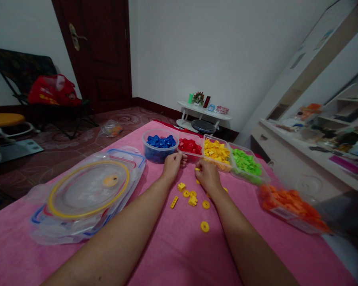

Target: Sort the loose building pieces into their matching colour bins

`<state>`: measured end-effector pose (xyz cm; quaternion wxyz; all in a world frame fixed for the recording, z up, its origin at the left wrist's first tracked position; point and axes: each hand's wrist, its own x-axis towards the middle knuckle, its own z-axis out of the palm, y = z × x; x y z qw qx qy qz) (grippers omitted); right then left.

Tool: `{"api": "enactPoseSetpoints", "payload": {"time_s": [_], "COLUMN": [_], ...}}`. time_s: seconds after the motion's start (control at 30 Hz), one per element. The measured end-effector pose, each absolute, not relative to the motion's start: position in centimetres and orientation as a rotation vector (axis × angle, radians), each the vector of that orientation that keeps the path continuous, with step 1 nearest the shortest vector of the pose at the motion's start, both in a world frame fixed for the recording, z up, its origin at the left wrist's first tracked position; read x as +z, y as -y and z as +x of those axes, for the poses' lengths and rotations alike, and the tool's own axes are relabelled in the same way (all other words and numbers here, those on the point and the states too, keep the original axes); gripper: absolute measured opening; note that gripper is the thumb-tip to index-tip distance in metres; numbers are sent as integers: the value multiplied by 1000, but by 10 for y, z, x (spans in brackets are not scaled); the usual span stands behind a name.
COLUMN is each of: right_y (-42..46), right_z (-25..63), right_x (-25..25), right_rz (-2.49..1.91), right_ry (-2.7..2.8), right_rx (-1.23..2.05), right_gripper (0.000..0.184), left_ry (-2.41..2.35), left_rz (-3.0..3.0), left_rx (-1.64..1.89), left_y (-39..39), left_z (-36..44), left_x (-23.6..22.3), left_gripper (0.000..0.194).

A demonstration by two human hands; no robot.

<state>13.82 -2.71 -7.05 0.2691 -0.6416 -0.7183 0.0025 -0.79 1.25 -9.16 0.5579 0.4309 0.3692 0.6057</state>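
Note:
My right hand (209,172) is closed, and a small yellow plastic piece (197,169) shows at its fingertips. It rests just in front of a clear tub of yellow building pieces (217,150). My left hand (173,162) is curled beside the round tub of blue pieces (161,142); whatever its fingers hold, if anything, is hidden. Between my forearms lie loose yellow pieces: a toothed block (192,200), a strip with holes (174,202), a knobbed block (181,186) and round discs such as one yellow disc (205,227). More yellow bits are partly covered by my right hand.
Along the far side stand tubs of red pieces (191,146) and green pieces (246,162). A tub of orange pieces (292,206) is at the right edge. Stacked clear lids (89,190) lie on the left of the pink cloth (179,254).

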Motion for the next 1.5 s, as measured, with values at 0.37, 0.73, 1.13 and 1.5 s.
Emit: {"api": "enactPoseSetpoints", "payload": {"time_s": [0.37, 0.73, 1.13, 1.5], "right_y": [19, 62, 115, 56], "right_z": [188, 148, 115, 182], "right_x": [-1, -10, -66, -69], "right_rz": [-1731, -1378, -1316, -1465], "right_ry": [1950, 2064, 2468, 1722], "right_rx": [313, 9, -139, 291], "right_gripper": [9, 27, 14, 29], "left_ry": [-872, -864, -864, -1019], "left_rz": [1049, 1075, 1113, 1427], "left_rx": [1412, 1412, 1414, 1296], "left_y": [-14, -15, -15, -15], "left_z": [-6, -8, -8, -8], "left_x": [-93, -95, -97, -101], "left_gripper": [39, 42, 44, 36]}}
